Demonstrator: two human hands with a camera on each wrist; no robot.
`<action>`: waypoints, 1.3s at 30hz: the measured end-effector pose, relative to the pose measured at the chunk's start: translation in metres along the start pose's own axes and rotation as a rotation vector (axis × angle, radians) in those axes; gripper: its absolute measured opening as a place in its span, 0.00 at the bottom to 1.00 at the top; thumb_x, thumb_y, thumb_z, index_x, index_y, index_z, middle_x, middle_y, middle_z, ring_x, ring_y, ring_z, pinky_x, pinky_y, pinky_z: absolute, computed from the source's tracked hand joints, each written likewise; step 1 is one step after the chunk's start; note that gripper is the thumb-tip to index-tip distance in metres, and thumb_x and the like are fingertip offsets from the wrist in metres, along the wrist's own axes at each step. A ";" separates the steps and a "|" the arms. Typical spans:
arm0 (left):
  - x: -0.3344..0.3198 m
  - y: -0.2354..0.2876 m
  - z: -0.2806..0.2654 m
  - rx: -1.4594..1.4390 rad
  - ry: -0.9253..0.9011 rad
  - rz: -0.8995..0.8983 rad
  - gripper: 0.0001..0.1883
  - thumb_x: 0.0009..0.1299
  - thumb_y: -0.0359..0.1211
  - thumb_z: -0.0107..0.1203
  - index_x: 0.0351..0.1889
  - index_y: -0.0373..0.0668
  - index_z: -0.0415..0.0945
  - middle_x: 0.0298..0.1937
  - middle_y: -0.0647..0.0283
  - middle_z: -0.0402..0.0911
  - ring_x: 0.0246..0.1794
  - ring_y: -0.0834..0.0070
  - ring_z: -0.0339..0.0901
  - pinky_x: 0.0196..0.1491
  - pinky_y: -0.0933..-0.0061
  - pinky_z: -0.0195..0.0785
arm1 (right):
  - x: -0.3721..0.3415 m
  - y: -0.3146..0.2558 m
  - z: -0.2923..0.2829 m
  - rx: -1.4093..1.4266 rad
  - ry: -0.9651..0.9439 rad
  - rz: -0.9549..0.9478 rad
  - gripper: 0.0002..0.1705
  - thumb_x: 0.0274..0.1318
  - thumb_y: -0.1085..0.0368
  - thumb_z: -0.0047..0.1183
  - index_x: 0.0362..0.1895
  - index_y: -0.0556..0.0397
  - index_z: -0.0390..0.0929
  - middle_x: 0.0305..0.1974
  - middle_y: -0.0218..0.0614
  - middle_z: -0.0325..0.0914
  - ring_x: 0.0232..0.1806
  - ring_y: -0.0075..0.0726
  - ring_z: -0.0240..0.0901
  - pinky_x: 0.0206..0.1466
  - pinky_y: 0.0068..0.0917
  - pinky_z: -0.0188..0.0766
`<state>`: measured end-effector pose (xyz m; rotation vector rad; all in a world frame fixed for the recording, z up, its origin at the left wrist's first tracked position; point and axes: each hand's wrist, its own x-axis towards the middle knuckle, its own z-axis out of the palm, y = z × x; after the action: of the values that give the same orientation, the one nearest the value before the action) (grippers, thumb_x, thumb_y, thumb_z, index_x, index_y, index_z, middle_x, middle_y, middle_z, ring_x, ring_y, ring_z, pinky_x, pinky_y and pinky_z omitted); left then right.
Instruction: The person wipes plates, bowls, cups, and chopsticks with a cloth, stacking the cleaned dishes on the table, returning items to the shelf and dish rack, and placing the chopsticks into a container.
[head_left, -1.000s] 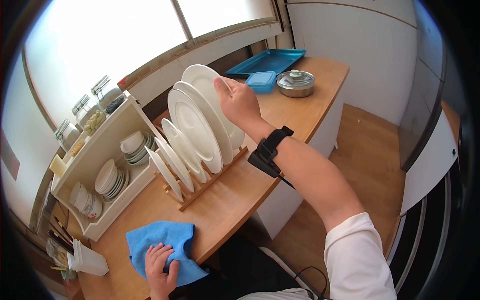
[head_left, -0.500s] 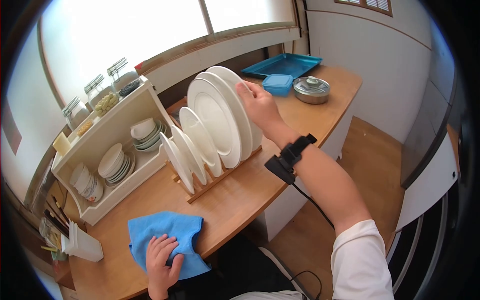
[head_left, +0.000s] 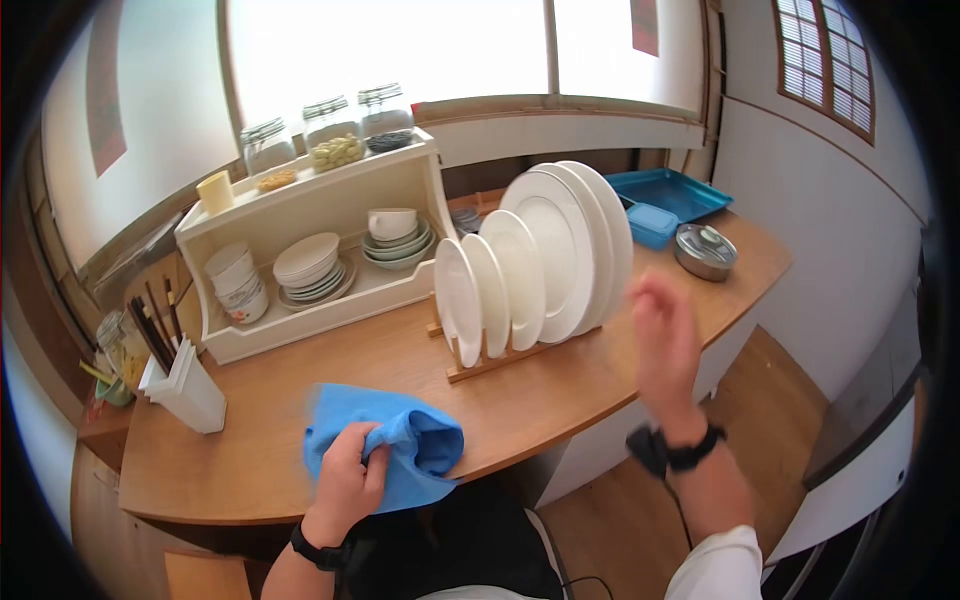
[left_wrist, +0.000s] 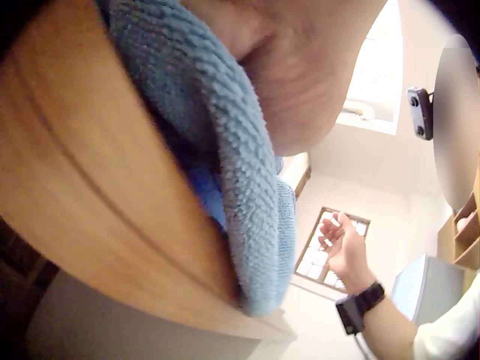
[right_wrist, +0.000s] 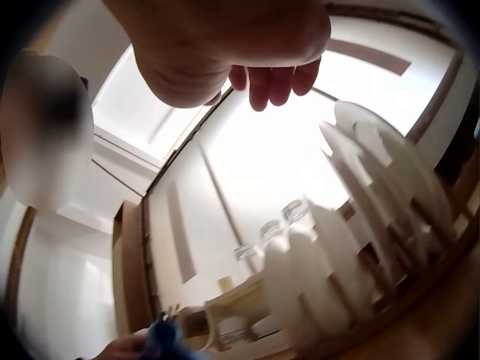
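My left hand (head_left: 347, 470) grips a bunched blue cloth (head_left: 415, 482) at the front edge of the wooden table. In the left wrist view the cloth's thick fold (left_wrist: 244, 187) shows below the hand, at the tabletop. My right hand (head_left: 668, 335), blurred in the head view, is raised in the air to the right of the plates and holds nothing. Its fingers hang loosely bent in the right wrist view. Several white plates (head_left: 545, 250) stand upright in a wooden dish rack (head_left: 470, 372), small ones at left and large ones at right.
A cream shelf (head_left: 330, 330) with stacked bowls and dishes stands behind, with glass jars (head_left: 335, 140) on top. At left is a white holder (head_left: 190, 395) with dark sticks. A lidded pot (head_left: 706, 255), a blue box (head_left: 652, 226) and a blue tray (head_left: 690, 192) sit at right.
My right hand has let go of the rearmost large plate and moved away from it, toward me. My left hand, earlier flat on the cloth, has bunched it up. The head view has turned right.
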<state>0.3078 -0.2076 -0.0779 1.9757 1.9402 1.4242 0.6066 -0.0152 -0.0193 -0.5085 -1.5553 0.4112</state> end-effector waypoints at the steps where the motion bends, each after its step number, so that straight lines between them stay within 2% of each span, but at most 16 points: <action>1: 0.002 0.016 -0.002 0.004 0.017 -0.009 0.10 0.66 0.23 0.54 0.45 0.38 0.74 0.35 0.54 0.79 0.37 0.59 0.77 0.41 0.69 0.70 | -0.021 -0.012 0.005 0.033 -0.159 0.003 0.22 0.60 0.63 0.56 0.56 0.58 0.69 0.50 0.38 0.74 0.52 0.33 0.70 0.57 0.30 0.66; 4: 0.003 0.049 0.007 -0.341 -0.029 -0.028 0.11 0.67 0.24 0.54 0.47 0.37 0.74 0.38 0.57 0.79 0.39 0.66 0.78 0.43 0.70 0.69 | -0.079 -0.045 0.034 0.272 -0.546 0.097 0.36 0.56 0.63 0.62 0.65 0.59 0.61 0.59 0.43 0.67 0.60 0.38 0.64 0.62 0.32 0.62; 5: 0.003 0.056 0.014 -0.435 -0.090 0.018 0.12 0.67 0.24 0.53 0.49 0.36 0.73 0.40 0.56 0.79 0.40 0.67 0.77 0.44 0.70 0.69 | -0.095 -0.042 0.042 0.264 -0.708 0.055 0.51 0.51 0.59 0.67 0.71 0.59 0.49 0.65 0.46 0.59 0.66 0.43 0.58 0.66 0.35 0.58; 6: 0.004 0.064 0.025 -0.511 -0.134 0.091 0.13 0.67 0.23 0.51 0.50 0.36 0.72 0.42 0.57 0.78 0.42 0.70 0.75 0.45 0.72 0.68 | -0.124 -0.044 0.062 0.766 -0.667 0.360 0.58 0.48 0.57 0.69 0.73 0.59 0.42 0.67 0.48 0.55 0.68 0.44 0.55 0.70 0.37 0.52; 7: 0.005 0.071 0.034 -0.587 -0.181 0.167 0.15 0.67 0.22 0.49 0.52 0.36 0.70 0.45 0.58 0.76 0.43 0.73 0.73 0.46 0.74 0.66 | -0.133 -0.044 0.068 0.664 -0.742 0.258 0.60 0.47 0.57 0.70 0.73 0.56 0.38 0.68 0.47 0.52 0.69 0.45 0.54 0.73 0.39 0.46; 11: 0.022 0.093 0.039 -0.592 -0.294 0.256 0.17 0.65 0.22 0.49 0.53 0.34 0.69 0.47 0.55 0.75 0.46 0.66 0.75 0.50 0.71 0.67 | -0.136 -0.038 0.062 0.266 -0.565 -0.269 0.37 0.50 0.63 0.65 0.63 0.53 0.63 0.59 0.44 0.69 0.64 0.44 0.63 0.75 0.42 0.37; 13: 0.038 0.110 0.034 -0.454 -0.443 0.509 0.20 0.63 0.22 0.51 0.54 0.34 0.69 0.48 0.53 0.75 0.47 0.59 0.75 0.52 0.67 0.67 | -0.146 -0.043 0.055 0.319 -0.415 -0.083 0.28 0.51 0.66 0.63 0.57 0.52 0.69 0.52 0.38 0.74 0.60 0.37 0.67 0.72 0.40 0.47; 15: 0.070 0.121 0.028 -0.279 -0.392 0.616 0.22 0.59 0.22 0.51 0.54 0.35 0.70 0.50 0.50 0.75 0.49 0.55 0.75 0.53 0.65 0.69 | -0.147 -0.043 0.038 0.779 -0.320 0.650 0.31 0.52 0.69 0.61 0.60 0.54 0.65 0.52 0.34 0.73 0.58 0.31 0.67 0.67 0.37 0.56; 19: 0.158 0.132 0.048 0.068 -0.214 0.738 0.20 0.59 0.23 0.52 0.51 0.39 0.73 0.54 0.52 0.74 0.54 0.56 0.73 0.57 0.62 0.67 | -0.168 -0.025 0.020 0.852 -0.243 0.910 0.36 0.55 0.73 0.57 0.67 0.59 0.55 0.53 0.33 0.71 0.56 0.28 0.67 0.64 0.31 0.61; 25: 0.251 0.145 0.103 0.346 -0.243 0.894 0.19 0.64 0.27 0.49 0.54 0.43 0.74 0.58 0.57 0.73 0.63 0.60 0.66 0.68 0.59 0.56 | -0.206 -0.017 0.004 1.060 -0.192 1.120 0.36 0.58 0.71 0.55 0.69 0.57 0.55 0.55 0.32 0.69 0.58 0.28 0.65 0.64 0.29 0.60; 27: 0.266 0.157 0.113 0.371 -0.273 0.925 0.20 0.64 0.28 0.49 0.55 0.44 0.74 0.58 0.57 0.73 0.65 0.60 0.64 0.70 0.59 0.53 | -0.216 -0.015 0.000 0.716 -0.300 0.983 0.30 0.58 0.72 0.52 0.65 0.56 0.61 0.53 0.33 0.71 0.55 0.32 0.68 0.62 0.32 0.63; 33: 0.288 0.205 0.130 0.992 -0.830 0.646 0.20 0.56 0.27 0.48 0.46 0.42 0.81 0.51 0.58 0.80 0.62 0.62 0.69 0.71 0.39 0.44 | -0.264 0.008 -0.001 0.947 -0.128 1.366 0.20 0.60 0.69 0.54 0.57 0.54 0.68 0.47 0.29 0.73 0.50 0.31 0.71 0.56 0.28 0.67; 34: 0.288 0.198 0.133 0.914 -0.772 0.768 0.15 0.59 0.29 0.49 0.41 0.39 0.82 0.44 0.55 0.82 0.52 0.55 0.77 0.69 0.36 0.46 | -0.266 0.009 -0.003 0.969 -0.114 1.418 0.23 0.60 0.69 0.55 0.59 0.54 0.67 0.48 0.30 0.73 0.51 0.31 0.70 0.57 0.28 0.65; 37: 0.291 0.196 0.149 1.100 -0.796 0.820 0.12 0.62 0.32 0.51 0.37 0.40 0.84 0.41 0.56 0.83 0.50 0.57 0.78 0.66 0.39 0.51 | -0.279 0.017 -0.005 0.952 -0.129 1.430 0.21 0.59 0.70 0.55 0.57 0.54 0.68 0.48 0.29 0.74 0.51 0.30 0.71 0.57 0.28 0.66; 38: 0.293 0.195 0.152 1.150 -0.753 0.866 0.09 0.64 0.33 0.54 0.34 0.41 0.84 0.38 0.56 0.84 0.45 0.60 0.81 0.57 0.50 0.66 | -0.285 0.020 -0.005 0.956 -0.132 1.432 0.21 0.59 0.70 0.55 0.57 0.54 0.68 0.48 0.29 0.74 0.51 0.30 0.71 0.57 0.28 0.66; 39: 0.294 0.194 0.154 1.153 -0.756 0.863 0.09 0.64 0.33 0.54 0.34 0.41 0.84 0.38 0.56 0.84 0.45 0.60 0.81 0.57 0.50 0.66 | -0.290 0.024 -0.005 1.001 -0.125 1.451 0.20 0.60 0.70 0.55 0.56 0.53 0.69 0.48 0.29 0.74 0.51 0.30 0.71 0.57 0.28 0.66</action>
<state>0.4936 0.0697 0.1123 3.2451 1.6049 -0.8347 0.6177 -0.1554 -0.2739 -0.7170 -0.6441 2.1872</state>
